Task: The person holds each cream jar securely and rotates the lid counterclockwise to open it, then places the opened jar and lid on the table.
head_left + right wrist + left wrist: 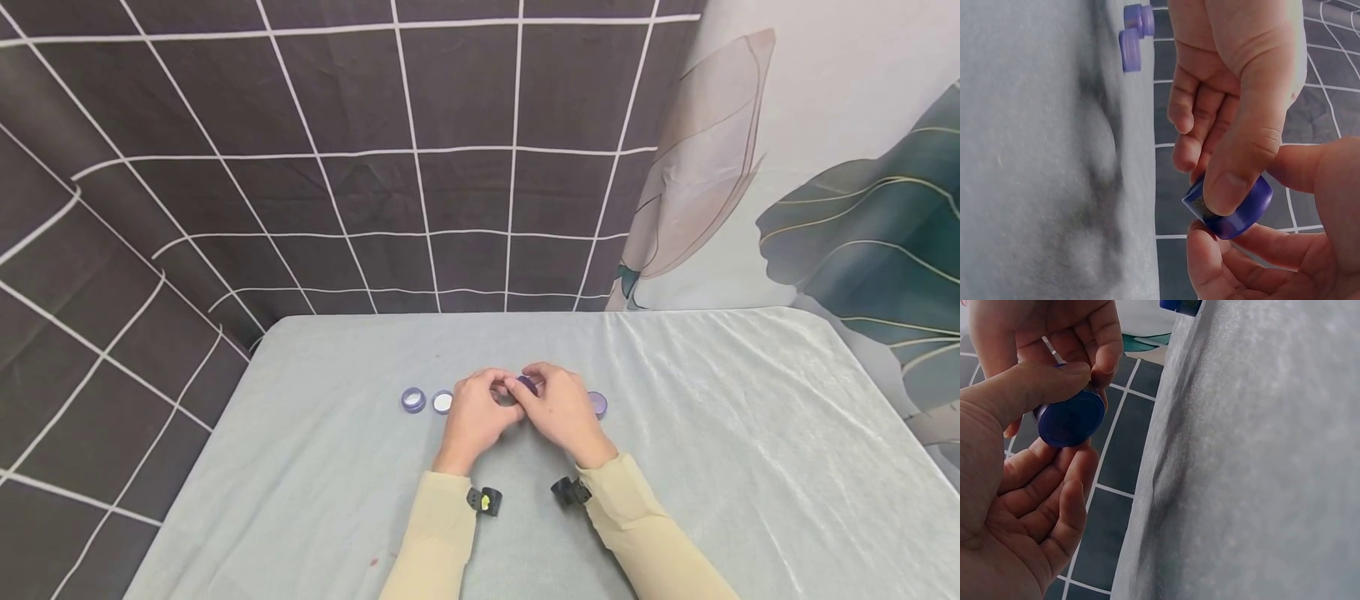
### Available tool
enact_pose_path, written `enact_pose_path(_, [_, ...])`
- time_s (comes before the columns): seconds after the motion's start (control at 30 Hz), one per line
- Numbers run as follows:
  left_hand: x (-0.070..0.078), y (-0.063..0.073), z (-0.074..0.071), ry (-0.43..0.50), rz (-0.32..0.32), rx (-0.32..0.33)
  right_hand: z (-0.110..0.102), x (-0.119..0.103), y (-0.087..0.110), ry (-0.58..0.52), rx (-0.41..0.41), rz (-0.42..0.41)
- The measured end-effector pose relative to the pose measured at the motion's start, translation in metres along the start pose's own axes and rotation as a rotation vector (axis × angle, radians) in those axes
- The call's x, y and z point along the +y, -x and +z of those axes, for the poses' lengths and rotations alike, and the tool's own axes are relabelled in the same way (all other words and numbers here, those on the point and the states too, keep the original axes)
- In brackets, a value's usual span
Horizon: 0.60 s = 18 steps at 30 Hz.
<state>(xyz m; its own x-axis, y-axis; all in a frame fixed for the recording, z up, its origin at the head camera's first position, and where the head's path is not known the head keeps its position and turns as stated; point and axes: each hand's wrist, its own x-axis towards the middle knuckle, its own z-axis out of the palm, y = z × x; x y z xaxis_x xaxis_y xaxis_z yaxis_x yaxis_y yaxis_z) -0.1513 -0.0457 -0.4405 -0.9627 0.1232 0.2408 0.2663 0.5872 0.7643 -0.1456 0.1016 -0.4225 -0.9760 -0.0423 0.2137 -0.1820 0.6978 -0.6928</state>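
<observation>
Both hands meet over the middle of the table around one small purple jar (527, 385). My left hand (477, 414) holds it from the left, and its thumb lies across the jar (1071, 420) in the left wrist view. From the other side my right hand (560, 408) grips the same jar, fingers curled around it. The right wrist view shows the jar (1252, 209) tilted, with a darker speckled area beside the left thumb; fingers hide part of it.
Left of the hands stand a purple round container (412, 400) and a white-topped one (442, 402) with a purple rim. A purple round piece (597, 404) lies beside the right hand. Pale cloth (315, 467) covers the table; a dark gridded curtain (360, 192) hangs behind.
</observation>
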Motion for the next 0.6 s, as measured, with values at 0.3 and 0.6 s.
enact_pose_path(0.3, [0.0002,-0.0003,0.0004,0.006,-0.014,-0.008,0.0012,0.0017,-0.0006,0.017,0.022,-0.047])
enact_pose_path(0.6, [-0.0007,-0.0003,0.0007,0.018,-0.02,-0.015,0.0004,0.001,-0.0006,0.013,0.014,-0.054])
